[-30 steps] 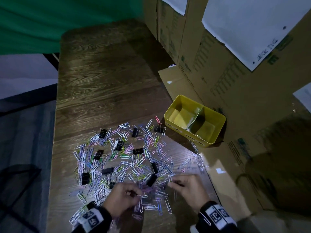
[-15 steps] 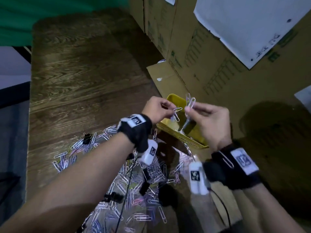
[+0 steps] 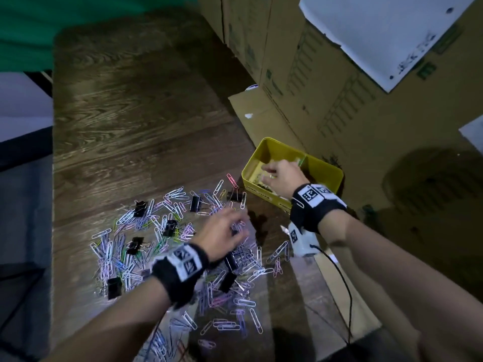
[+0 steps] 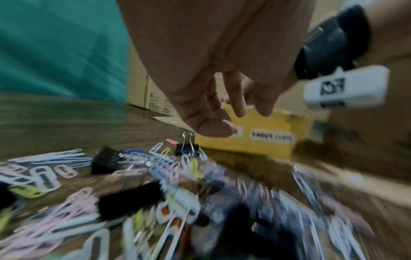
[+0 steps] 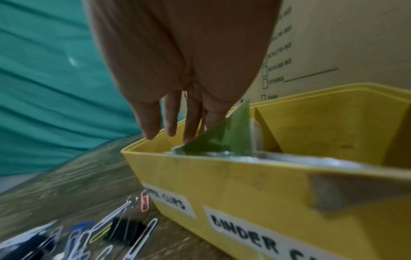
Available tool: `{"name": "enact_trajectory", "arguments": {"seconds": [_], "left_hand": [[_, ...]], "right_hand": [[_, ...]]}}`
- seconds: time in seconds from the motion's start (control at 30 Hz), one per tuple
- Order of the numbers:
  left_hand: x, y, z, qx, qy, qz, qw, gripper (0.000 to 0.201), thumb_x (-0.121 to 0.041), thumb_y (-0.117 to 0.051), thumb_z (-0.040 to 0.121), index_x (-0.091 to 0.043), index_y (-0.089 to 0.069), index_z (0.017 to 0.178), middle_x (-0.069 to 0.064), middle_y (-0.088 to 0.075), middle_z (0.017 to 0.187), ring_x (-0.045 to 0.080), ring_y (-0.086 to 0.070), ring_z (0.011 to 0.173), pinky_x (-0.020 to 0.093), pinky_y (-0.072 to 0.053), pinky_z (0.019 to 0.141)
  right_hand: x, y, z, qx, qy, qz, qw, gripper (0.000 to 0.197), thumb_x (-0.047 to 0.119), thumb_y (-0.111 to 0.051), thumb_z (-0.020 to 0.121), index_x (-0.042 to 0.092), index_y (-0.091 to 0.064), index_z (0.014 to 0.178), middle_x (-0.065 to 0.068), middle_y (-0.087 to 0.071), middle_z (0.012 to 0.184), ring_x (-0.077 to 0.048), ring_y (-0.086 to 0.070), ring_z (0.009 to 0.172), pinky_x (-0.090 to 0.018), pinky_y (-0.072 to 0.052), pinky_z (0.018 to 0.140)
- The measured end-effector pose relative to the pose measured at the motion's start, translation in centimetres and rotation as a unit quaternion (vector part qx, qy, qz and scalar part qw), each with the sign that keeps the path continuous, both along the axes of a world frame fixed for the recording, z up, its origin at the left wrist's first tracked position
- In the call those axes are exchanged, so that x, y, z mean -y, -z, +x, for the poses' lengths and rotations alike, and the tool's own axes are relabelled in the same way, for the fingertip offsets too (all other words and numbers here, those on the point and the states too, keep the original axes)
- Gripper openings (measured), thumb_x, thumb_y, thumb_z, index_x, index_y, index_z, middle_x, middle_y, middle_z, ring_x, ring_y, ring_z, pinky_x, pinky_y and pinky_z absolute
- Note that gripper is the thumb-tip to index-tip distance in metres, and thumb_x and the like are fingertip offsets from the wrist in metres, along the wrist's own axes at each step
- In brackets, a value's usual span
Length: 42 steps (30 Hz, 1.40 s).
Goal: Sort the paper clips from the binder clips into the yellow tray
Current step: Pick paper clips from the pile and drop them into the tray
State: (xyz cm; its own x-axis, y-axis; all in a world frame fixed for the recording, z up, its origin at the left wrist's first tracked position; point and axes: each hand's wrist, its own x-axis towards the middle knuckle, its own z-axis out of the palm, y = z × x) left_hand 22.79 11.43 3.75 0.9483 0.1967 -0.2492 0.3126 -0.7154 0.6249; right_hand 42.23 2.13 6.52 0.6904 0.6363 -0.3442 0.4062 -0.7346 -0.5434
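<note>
The yellow tray stands at the table's right edge, with labels for paper clips and binder clips on its front. My right hand hangs over its left compartment with straight fingers holding nothing. A blurred green shape lies by the divider. My left hand is low over the pile of coloured paper clips, its fingers loose and empty. Black binder clips lie scattered in the pile, one near the tray.
Cardboard boxes form a wall behind and right of the tray. Bare wooden table stretches beyond the pile. A black cable hangs from my right wrist. A green cloth hangs at the far left.
Half a second ago both hands held paper clips above the tray. The right hand has since dropped into the left compartment with fingers spread, and the left has swung back to the pile.
</note>
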Motion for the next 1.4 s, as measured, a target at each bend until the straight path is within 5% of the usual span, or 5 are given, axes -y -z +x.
{"name": "enact_trajectory", "arguments": {"seconds": [0.27,0.63,1.0,1.2,1.4], "left_hand": [[2.7,5.3,-4.9,-0.114,0.049,0.105,0.987,0.051,-0.047,-0.055,0.086,-0.024,-0.045,0.130,-0.001,-0.036,0.137,0.011,-0.058,0.091,0.021,-0.053,0.075],[-0.4,3.8,-7.2,-0.109,-0.017,0.176,0.978,0.044,-0.024,-0.056,0.086,-0.022,-0.047,0.129,0.002,-0.042,0.131,0.018,-0.050,0.108,0.027,-0.051,0.086],[3.2,3.6,-0.7,-0.125,0.116,0.230,0.958,0.071,-0.032,-0.058,0.082,-0.028,-0.022,0.142,0.009,-0.027,0.147,0.030,-0.030,0.129,0.046,-0.034,0.105],[4.2,5.7,0.2,-0.155,0.130,0.199,0.959,0.051,-0.026,-0.055,0.088,-0.023,-0.039,0.137,0.011,-0.030,0.144,0.034,-0.034,0.126,0.044,-0.034,0.107],[3.8,6.1,-0.6,-0.111,0.134,0.194,0.965,0.031,-0.021,-0.051,0.091,-0.010,-0.056,0.119,0.006,-0.049,0.128,0.026,-0.042,0.116,0.035,-0.040,0.099]], "right_hand": [[5.2,0.3,-8.7,0.056,-0.103,0.119,0.986,0.020,0.022,-0.056,0.093,0.021,-0.065,0.110,0.009,-0.058,0.108,-0.001,-0.050,0.090,-0.014,-0.040,0.082],[9.3,7.6,-15.9,0.054,-0.188,-0.063,0.979,0.046,0.033,-0.052,0.093,0.029,-0.042,0.137,-0.002,-0.038,0.137,-0.022,-0.035,0.128,-0.041,-0.037,0.105],[9.4,7.2,-15.2,0.050,0.039,-0.186,0.980,0.092,0.072,-0.056,0.073,0.022,-0.024,0.144,-0.018,-0.027,0.143,-0.033,-0.030,0.132,-0.044,-0.034,0.107],[8.3,7.5,-15.7,0.015,0.031,-0.118,0.992,0.057,0.033,-0.065,0.086,0.015,-0.043,0.135,-0.013,-0.039,0.137,-0.028,-0.042,0.125,-0.037,-0.040,0.106],[8.9,7.3,-14.6,-0.022,0.033,-0.062,0.997,0.027,0.013,-0.056,0.092,0.010,-0.060,0.118,-0.009,-0.059,0.119,-0.014,-0.056,0.086,-0.013,-0.040,0.071]]}}
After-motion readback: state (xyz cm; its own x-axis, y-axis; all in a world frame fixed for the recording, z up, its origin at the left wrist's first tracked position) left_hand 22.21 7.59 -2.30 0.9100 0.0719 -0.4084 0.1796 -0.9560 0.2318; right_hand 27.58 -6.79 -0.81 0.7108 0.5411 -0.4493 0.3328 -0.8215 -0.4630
